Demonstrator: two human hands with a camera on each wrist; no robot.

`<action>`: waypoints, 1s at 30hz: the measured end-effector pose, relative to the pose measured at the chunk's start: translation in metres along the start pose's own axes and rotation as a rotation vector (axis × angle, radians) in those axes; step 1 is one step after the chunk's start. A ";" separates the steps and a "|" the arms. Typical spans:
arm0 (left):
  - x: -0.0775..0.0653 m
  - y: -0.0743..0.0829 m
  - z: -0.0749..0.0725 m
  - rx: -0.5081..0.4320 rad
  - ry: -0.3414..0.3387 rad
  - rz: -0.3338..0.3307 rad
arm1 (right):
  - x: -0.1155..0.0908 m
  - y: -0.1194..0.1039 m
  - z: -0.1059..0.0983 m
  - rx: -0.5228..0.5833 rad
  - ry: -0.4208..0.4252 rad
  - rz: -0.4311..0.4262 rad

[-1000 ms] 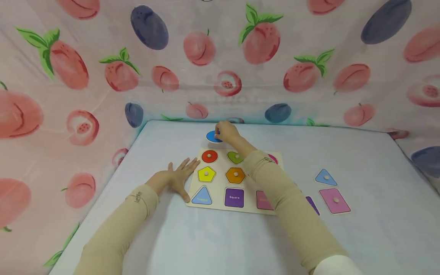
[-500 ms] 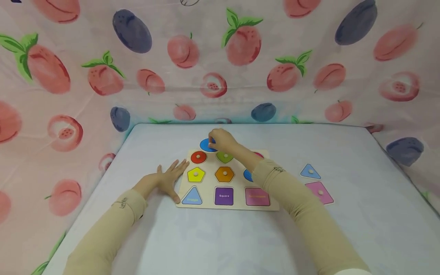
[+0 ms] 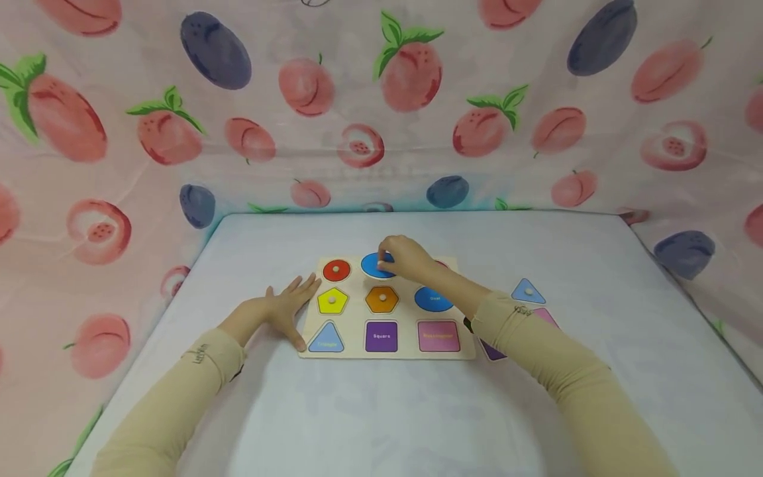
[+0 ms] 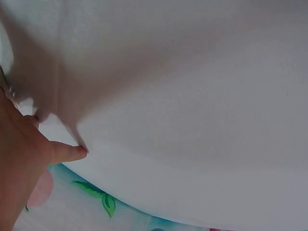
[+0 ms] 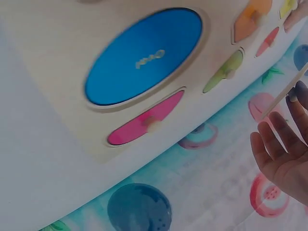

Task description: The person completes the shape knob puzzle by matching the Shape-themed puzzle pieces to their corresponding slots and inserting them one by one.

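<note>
My right hand (image 3: 411,260) pinches a blue oval puzzle piece (image 3: 371,266) by its knob, raised over the back row of a wooden shape board (image 3: 352,324). In the right wrist view the piece shows only as a thin edge by the fingers. Spread fingers of my left hand (image 3: 283,313) rest at the board's left edge. A blue oval space (image 3: 432,299), partly covered by the right forearm, bears lettering. Light blue triangle (image 3: 326,334), purple square (image 3: 381,336) and pink rectangle (image 3: 438,336) spaces make up the front row.
Knobbed red circle (image 3: 336,270), yellow pentagon (image 3: 331,301), orange hexagon (image 3: 381,300), green (image 5: 224,72) and magenta (image 5: 139,122) pieces sit in the board. To its right lie a light blue triangle piece (image 3: 527,292), and partly hidden pink (image 3: 546,317) and purple (image 3: 492,352) pieces.
My right hand has brought the blue oval from behind the board toward me, now over the back row. The left hand stays at the board's edge. The head view has shifted.
</note>
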State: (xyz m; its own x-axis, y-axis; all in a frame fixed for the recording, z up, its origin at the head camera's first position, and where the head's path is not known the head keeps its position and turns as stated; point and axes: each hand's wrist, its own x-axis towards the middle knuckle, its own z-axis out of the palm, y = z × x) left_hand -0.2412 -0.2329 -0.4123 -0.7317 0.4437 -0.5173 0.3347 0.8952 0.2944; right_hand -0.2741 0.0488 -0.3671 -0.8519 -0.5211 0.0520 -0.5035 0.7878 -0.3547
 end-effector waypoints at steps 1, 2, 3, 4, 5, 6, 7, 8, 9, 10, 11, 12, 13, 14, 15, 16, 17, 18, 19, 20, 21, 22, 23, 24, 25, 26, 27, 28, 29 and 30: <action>0.000 0.000 -0.001 0.005 0.000 0.002 | -0.004 0.002 -0.001 0.001 -0.002 0.003; -0.001 0.001 -0.002 0.008 -0.001 0.003 | -0.008 0.004 -0.001 0.001 -0.005 0.005; -0.002 0.002 -0.004 0.008 -0.003 0.007 | -0.011 0.005 -0.002 0.002 -0.008 0.006; -0.004 0.004 -0.005 0.010 -0.005 0.012 | -0.015 0.007 -0.003 0.004 -0.010 0.008; -0.006 0.006 -0.006 0.009 -0.008 0.018 | -0.019 0.009 -0.003 0.008 -0.010 0.012; -0.007 0.006 -0.007 0.011 -0.011 0.025 | -0.023 0.011 -0.004 0.009 -0.006 0.012; -0.008 0.007 -0.007 0.013 -0.014 0.031 | -0.027 0.013 -0.005 0.011 -0.003 0.012; -0.010 0.008 -0.008 0.012 -0.016 0.037 | -0.030 0.016 -0.005 0.009 0.001 0.014; -0.011 0.008 -0.008 0.017 -0.017 0.044 | -0.033 0.019 -0.005 0.010 0.006 0.016; -0.012 0.009 -0.008 0.018 -0.016 0.052 | -0.036 0.022 -0.005 0.007 0.011 0.018; -0.013 0.009 -0.008 0.026 -0.017 0.058 | -0.039 0.025 -0.005 0.008 0.015 0.023; -0.014 0.010 -0.008 0.029 -0.018 0.065 | -0.041 0.028 -0.005 0.007 0.015 0.029; -0.015 0.011 -0.008 0.032 -0.019 0.072 | -0.043 0.030 -0.005 0.005 0.016 0.033; -0.016 0.012 -0.007 0.036 -0.020 0.082 | -0.045 0.032 -0.005 0.007 0.016 0.044; -0.017 0.014 -0.007 0.044 -0.021 0.092 | -0.047 0.034 -0.005 0.012 0.017 0.051; -0.018 0.015 -0.006 0.050 -0.022 0.101 | -0.049 0.036 -0.006 0.017 0.019 0.057; -0.019 0.016 -0.006 0.060 -0.026 0.105 | -0.051 0.037 -0.006 0.022 0.019 0.062; -0.019 0.017 -0.005 0.062 -0.025 0.113 | -0.052 0.038 -0.006 0.027 0.019 0.063; -0.020 0.018 -0.004 0.067 -0.023 0.116 | -0.054 0.039 -0.007 0.032 0.018 0.063; -0.020 0.019 -0.004 0.073 -0.020 0.120 | -0.056 0.040 -0.007 0.038 0.017 0.069; -0.020 0.020 -0.003 0.079 -0.018 0.117 | -0.058 0.041 -0.007 0.041 0.016 0.068; -0.020 0.020 -0.001 0.084 -0.014 0.114 | -0.060 0.042 -0.007 0.042 0.013 0.068; -0.020 0.020 0.000 0.090 -0.012 0.109 | -0.062 0.043 -0.006 0.044 0.009 0.070; -0.020 0.021 0.001 0.089 -0.007 0.110 | -0.064 0.044 -0.006 0.048 0.005 0.075; -0.020 0.021 0.002 0.085 -0.005 0.106 | -0.066 0.045 -0.005 0.047 0.002 0.079; -0.020 0.021 0.003 0.083 -0.002 0.104 | -0.069 0.046 -0.005 0.048 -0.001 0.083; -0.019 0.020 0.003 0.081 -0.001 0.101 | -0.071 0.047 -0.004 0.045 -0.004 0.085; -0.019 0.020 0.004 0.076 0.003 0.104 | -0.074 0.048 -0.003 0.039 -0.008 0.088; -0.019 0.020 0.004 0.072 0.006 0.106 | -0.076 0.050 -0.002 0.036 -0.010 0.089; -0.019 0.020 0.005 0.063 0.011 0.111 | -0.078 0.051 -0.002 0.031 -0.011 0.088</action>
State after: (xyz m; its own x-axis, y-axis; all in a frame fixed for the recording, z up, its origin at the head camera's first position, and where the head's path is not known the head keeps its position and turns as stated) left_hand -0.2176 -0.2229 -0.4003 -0.6944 0.5401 -0.4755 0.4505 0.8416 0.2979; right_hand -0.2335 0.1303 -0.3875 -0.8911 -0.4536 0.0089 -0.4215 0.8205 -0.3862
